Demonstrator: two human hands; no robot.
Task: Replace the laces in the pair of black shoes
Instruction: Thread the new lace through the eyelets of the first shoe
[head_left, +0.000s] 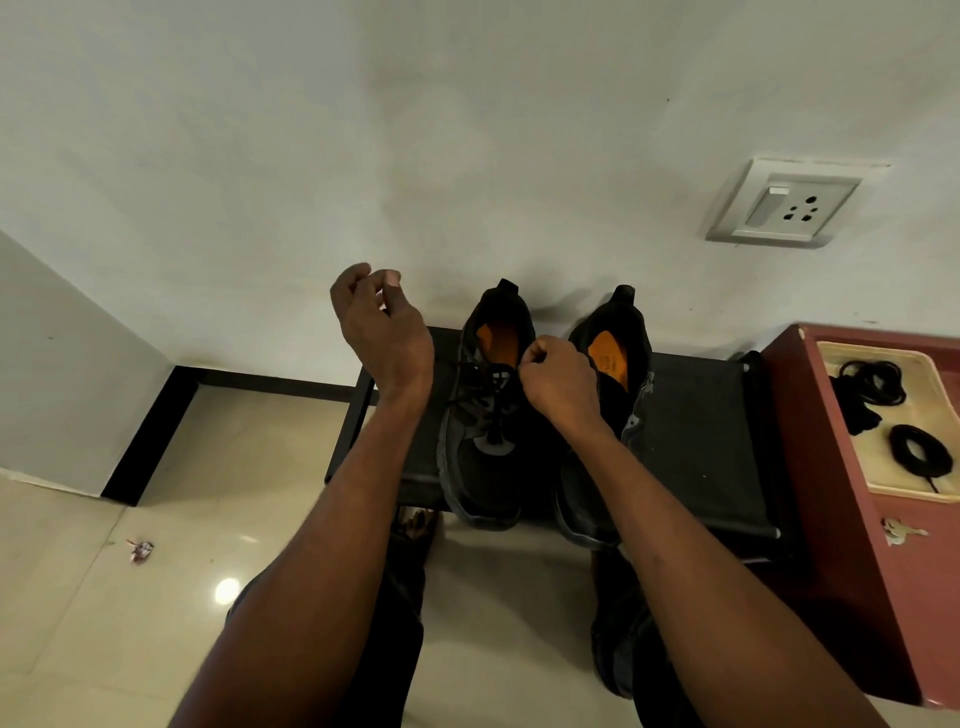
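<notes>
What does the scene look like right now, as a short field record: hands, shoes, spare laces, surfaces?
left hand: raised left of the shoes, fingers curled, apparently pinching a thin black lace end
right hand: pinching at the top eyelets of the left black shoe
left black shoe: laced, orange insole
right black shoe: orange insole, lacing hidden by the arm
support: black bench
spare black laces: coiled in the beige tray on the red cabinet
</notes>
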